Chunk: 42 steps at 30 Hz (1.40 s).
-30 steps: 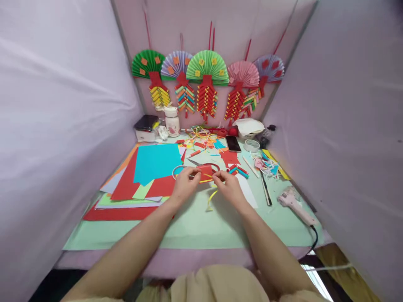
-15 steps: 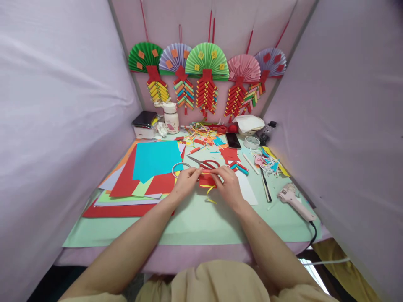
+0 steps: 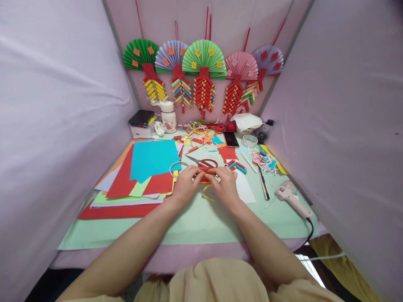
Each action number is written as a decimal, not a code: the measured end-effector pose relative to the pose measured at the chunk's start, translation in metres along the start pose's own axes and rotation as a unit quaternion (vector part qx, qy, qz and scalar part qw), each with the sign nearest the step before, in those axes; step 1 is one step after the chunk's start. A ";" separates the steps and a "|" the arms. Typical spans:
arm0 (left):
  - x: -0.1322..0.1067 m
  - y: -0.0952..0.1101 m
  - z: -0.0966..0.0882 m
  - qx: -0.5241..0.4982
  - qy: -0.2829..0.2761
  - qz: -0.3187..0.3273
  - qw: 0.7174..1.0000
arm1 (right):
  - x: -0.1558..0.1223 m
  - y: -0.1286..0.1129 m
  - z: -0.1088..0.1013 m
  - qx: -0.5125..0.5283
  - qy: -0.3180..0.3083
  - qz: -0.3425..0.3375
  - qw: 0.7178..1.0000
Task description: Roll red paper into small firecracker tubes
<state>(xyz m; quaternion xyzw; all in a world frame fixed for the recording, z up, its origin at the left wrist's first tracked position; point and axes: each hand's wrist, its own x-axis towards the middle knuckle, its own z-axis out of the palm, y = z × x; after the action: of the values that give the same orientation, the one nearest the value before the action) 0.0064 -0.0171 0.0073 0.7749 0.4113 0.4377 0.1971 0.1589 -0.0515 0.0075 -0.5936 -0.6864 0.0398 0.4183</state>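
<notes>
Head view: left hand [image 3: 185,183] and right hand [image 3: 225,184] pinch a small red paper piece [image 3: 206,176] mid-tabletop; light, flimsy, best held by its edges.

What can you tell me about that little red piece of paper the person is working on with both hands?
The small red paper piece looks like thin craft paper, mostly hidden between the two hands. The left hand pinches its left end and the right hand its right end, fingertips close together over it. It sits low over the pale green mat, just in front of the red-handled scissors. Thin yellow strips curl out below it; whether they are attached cannot be told. Its exact shape is hidden.
</notes>
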 end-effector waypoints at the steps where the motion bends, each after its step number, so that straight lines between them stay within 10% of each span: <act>1: -0.001 0.001 0.000 0.005 0.000 0.011 1.000 | 0.000 0.000 0.001 -0.004 -0.002 0.006 1.000; 17: 0.001 0.005 0.006 -0.143 0.009 -0.152 0.978 | 0.000 -0.007 -0.002 0.005 0.023 0.026 0.999; 42: -0.002 0.010 0.008 -0.124 -0.012 -0.135 0.983 | 0.001 -0.007 -0.001 -0.017 0.051 0.056 0.997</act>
<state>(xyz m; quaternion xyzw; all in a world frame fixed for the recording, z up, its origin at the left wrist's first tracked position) 0.0171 -0.0238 0.0089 0.6871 0.4526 0.4448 0.3538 0.1538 -0.0532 0.0124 -0.6398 -0.6304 0.0215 0.4392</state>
